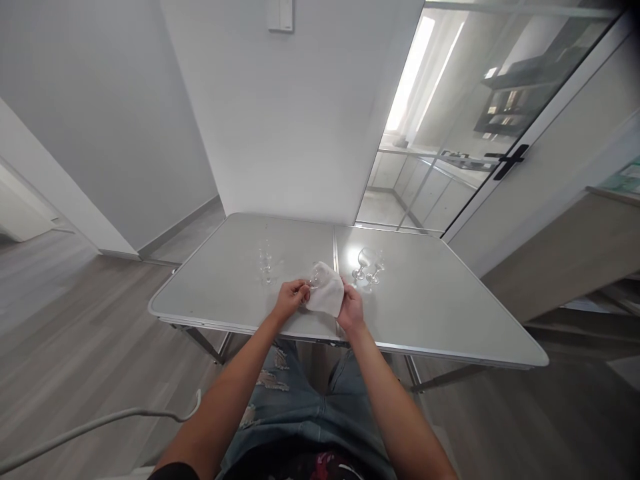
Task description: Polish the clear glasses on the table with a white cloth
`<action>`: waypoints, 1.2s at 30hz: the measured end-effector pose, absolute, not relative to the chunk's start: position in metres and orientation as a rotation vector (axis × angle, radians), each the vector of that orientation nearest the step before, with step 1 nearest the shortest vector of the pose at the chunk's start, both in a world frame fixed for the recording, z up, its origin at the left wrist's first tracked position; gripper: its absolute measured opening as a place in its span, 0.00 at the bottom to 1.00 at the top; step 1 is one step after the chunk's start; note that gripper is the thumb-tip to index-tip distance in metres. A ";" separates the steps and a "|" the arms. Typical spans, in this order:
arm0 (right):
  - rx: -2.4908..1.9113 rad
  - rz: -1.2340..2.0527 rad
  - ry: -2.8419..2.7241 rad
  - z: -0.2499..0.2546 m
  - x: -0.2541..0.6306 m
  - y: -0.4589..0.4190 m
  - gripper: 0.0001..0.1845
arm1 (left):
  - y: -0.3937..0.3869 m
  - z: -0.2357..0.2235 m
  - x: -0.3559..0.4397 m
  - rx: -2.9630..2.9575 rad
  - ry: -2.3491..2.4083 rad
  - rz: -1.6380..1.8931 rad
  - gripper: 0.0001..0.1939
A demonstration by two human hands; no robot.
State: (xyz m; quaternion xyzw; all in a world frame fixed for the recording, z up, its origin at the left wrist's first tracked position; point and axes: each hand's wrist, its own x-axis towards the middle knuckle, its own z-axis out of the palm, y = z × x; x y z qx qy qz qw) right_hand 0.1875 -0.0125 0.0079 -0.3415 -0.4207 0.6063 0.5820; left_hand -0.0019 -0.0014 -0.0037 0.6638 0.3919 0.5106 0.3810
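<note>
The left forearm (pixel 235 387) and right forearm (pixel 393 400), both bare, stretch forward and slant inward. The left hand (pixel 293 297) is drawn into a pinch, its fingers (pixel 298 285) bent; the right hand (pixel 353 309) curls opposite it, facing inward, the two near but apart.

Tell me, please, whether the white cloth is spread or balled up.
Spread: the white cloth shows a broad face between the left hand and right hand.

No text, label, brand or number can be read here. A tiny mark near the lower edge of the white wall switch (pixel 281 16) is too small to make out. The red and white print on the wearer's dark shirt (pixel 327 465), cut off at the bottom, is likewise unreadable.
</note>
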 end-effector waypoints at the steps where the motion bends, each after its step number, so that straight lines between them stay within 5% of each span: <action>1: -0.786 1.433 -0.988 0.007 0.189 -0.013 0.22 | -0.001 -0.004 -0.002 1.683 0.984 1.292 0.24; 17: -0.484 1.648 -1.141 -0.002 0.175 0.003 0.40 | -0.004 0.001 -0.002 1.739 0.756 0.983 0.30; 21: -0.448 1.742 -1.119 -0.002 0.174 0.008 0.38 | -0.003 -0.003 -0.002 1.681 0.716 0.957 0.30; 27: -0.653 1.408 -1.026 0.008 0.148 0.008 0.22 | 0.002 -0.005 -0.002 1.862 1.013 1.225 0.22; 32: -1.018 0.858 -0.993 0.018 0.126 0.001 0.29 | 0.005 -0.010 -0.002 1.884 1.147 1.317 0.18; 36: -0.947 0.976 -1.087 0.019 0.138 0.003 0.29 | 0.005 -0.012 -0.003 1.812 1.065 1.264 0.20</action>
